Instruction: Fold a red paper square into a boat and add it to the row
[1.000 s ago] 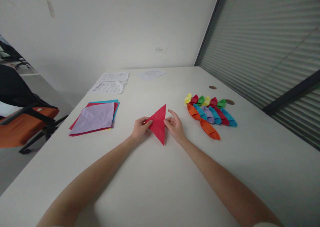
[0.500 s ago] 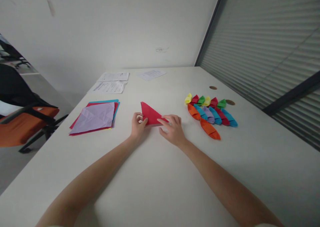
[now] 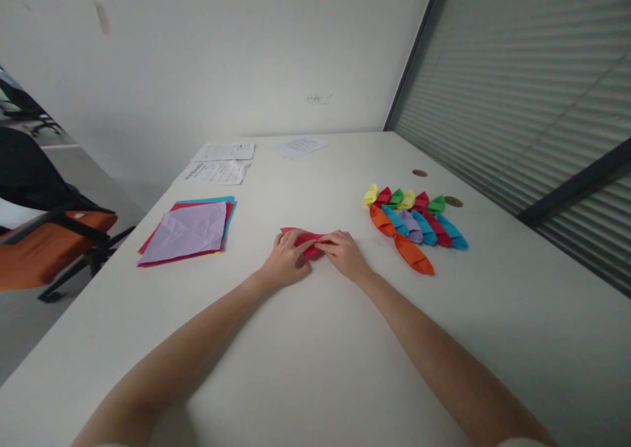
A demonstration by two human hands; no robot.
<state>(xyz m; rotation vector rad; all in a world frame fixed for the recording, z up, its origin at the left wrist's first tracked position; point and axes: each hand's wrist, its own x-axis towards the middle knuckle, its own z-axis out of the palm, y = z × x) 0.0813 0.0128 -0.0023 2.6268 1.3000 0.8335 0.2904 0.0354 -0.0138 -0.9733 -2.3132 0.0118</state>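
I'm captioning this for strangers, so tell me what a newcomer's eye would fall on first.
Probably the bright folded papers, set in rows on the right side of the white table. Next, the red paper near the middle, with the left hand and right hand both on it. Then the stacked sheets at left, lilac on top.

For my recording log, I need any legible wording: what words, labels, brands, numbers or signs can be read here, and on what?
No text can be read.
Upper left sheet: print too small.
Lower left sheet: print, larger in places, too blurred.
Far middle sheet: faint lines, illegible.
Scribble on the wall: unreadable.
Red paper, paper stack, folded pieces: no writing visible.
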